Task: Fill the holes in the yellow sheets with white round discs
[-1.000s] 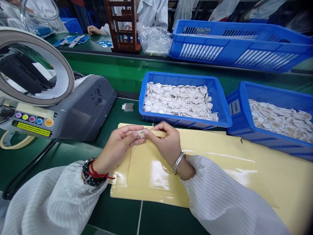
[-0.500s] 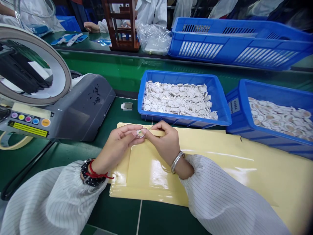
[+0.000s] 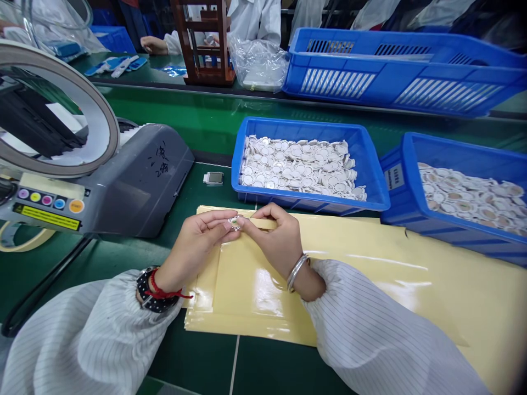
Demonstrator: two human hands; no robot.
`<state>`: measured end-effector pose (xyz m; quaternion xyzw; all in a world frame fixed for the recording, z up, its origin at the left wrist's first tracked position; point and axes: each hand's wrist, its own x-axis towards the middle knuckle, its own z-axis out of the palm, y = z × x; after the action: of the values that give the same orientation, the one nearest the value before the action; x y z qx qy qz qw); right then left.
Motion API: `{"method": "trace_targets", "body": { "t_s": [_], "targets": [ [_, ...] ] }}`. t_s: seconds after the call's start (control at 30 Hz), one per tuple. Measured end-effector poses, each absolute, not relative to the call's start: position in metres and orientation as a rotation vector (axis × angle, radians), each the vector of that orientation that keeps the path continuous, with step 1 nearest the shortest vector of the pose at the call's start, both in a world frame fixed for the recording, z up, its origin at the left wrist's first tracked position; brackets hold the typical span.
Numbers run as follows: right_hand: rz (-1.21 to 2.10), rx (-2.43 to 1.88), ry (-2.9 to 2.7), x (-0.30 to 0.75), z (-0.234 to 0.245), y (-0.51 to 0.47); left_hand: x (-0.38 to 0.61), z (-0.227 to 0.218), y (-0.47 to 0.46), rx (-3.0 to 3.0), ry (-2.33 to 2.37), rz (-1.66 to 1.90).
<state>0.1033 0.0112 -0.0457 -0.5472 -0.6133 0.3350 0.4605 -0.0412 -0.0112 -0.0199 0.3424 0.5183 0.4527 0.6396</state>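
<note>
Between the thumb and fingers of my left hand (image 3: pixel 196 237) is a small round white piece (image 3: pixel 234 223) with a greenish mark at its middle. My right hand (image 3: pixel 283 238) is closed on a narrow pale-yellow strip (image 3: pixel 264 224). Its thumb and fingertips meet the right edge of the round piece. Both hands are just above a stack of glossy yellow sheets (image 3: pixel 267 315). Behind them stands a blue bin (image 3: pixel 304 204) heaped with white round pieces (image 3: pixel 296 167) of a similar kind.
A second blue bin (image 3: pixel 453 233) of round pieces stands at the right. To the left is a grey tape dispenser (image 3: pixel 140 181) with a large roll, and a small display module (image 3: pixel 214 178) lies nearby. Behind are a blue crate (image 3: pixel 341 82), a wooden rack (image 3: pixel 206 79) and a co-worker's hand (image 3: pixel 154 45).
The round piece has tilted slightly in my fingers and shifted a little left. Both hands otherwise keep nearly the same place.
</note>
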Motion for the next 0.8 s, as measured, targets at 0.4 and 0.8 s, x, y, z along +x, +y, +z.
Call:
{"method": "trace_targets", "body": {
  "t_s": [0.4,0.8],
  "targets": [
    [0.784,-1.325,-1.483,0.1041,-0.0463,0.0098,-0.041,-0.0184,-0.0111,0.764,1.195,1.035],
    [0.727,-1.304,-1.522,0.1048,-0.0484,0.0095,-0.0481,-0.0141,-0.0073,0.636,1.147,0.888]
  ]
}}
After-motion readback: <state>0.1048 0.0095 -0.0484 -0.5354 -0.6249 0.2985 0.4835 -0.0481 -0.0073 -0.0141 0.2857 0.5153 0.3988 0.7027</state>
